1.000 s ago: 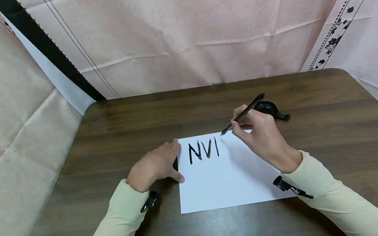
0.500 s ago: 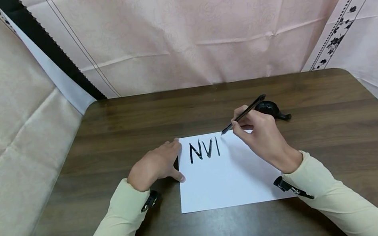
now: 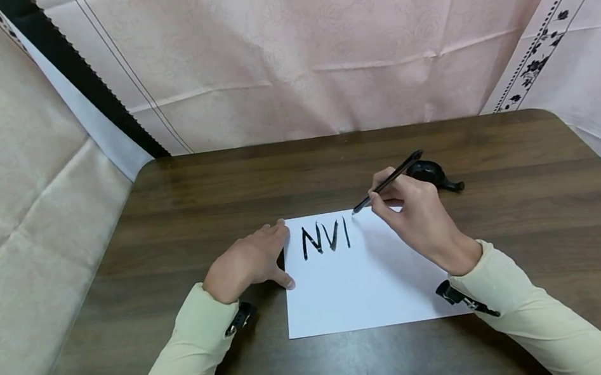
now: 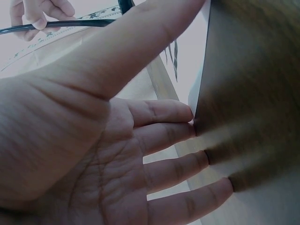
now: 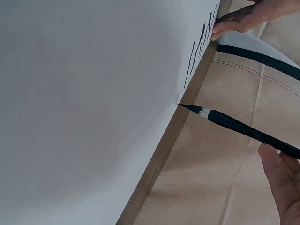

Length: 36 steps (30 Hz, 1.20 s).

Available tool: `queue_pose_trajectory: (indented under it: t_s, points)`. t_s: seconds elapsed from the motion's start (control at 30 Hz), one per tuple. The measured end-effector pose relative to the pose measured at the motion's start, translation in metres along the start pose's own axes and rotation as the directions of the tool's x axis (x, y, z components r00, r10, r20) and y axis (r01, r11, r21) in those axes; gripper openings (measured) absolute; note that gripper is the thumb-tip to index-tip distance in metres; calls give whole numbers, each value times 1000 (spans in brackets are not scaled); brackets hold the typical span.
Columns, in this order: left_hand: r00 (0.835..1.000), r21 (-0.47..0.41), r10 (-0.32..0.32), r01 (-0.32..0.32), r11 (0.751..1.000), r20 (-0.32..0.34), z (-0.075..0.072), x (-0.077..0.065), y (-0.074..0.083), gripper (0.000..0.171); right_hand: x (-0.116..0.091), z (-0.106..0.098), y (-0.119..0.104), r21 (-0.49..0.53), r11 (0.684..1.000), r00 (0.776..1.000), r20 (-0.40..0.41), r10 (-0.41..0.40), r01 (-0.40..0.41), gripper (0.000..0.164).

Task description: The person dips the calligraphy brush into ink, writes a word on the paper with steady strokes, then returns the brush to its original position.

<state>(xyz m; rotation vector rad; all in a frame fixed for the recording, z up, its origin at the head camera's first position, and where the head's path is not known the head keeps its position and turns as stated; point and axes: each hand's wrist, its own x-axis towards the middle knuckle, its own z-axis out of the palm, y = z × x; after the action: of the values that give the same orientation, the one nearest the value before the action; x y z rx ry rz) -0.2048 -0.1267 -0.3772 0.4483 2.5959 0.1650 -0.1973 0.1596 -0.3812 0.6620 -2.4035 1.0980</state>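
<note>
A white sheet of paper [image 3: 350, 296] lies on the brown table, bearing the black strokes "NVI" [image 3: 325, 238] in its upper left part. My right hand [image 3: 420, 219] pinches a black writing brush [image 3: 394, 176] by the handle, slanting up to the right. In the right wrist view the dark pointed bristles [image 5: 190, 108] reach the paper's surface, to the right of the strokes. Beside the sheet's left edge rests my left hand [image 3: 250, 262], its thumb on the paper and fingers spread; in the left wrist view its fingertips [image 4: 220, 188] touch down along the edge.
Behind my right hand sits a rounded black object with a short spout-like end [image 3: 437, 176], partly covered by the hand. Pale patterned cloth [image 3: 282, 55] hangs behind the table [image 3: 192, 196]. Dark devices [image 3: 240, 318] are strapped on both wrists over pale sleeves.
Hands, brush and paper hold nearly still; the whole view shifts by a few pixels. The strokes on the paper look the same.
</note>
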Motion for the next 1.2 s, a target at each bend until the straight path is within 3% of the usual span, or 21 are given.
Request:
queue_pose_trajectory:
  t_s: [1.2]
  points:
    - [1000,30,12,-12,999,7,0,0,1,108,-1,1,1,0,999,998,42,37,-37,15]
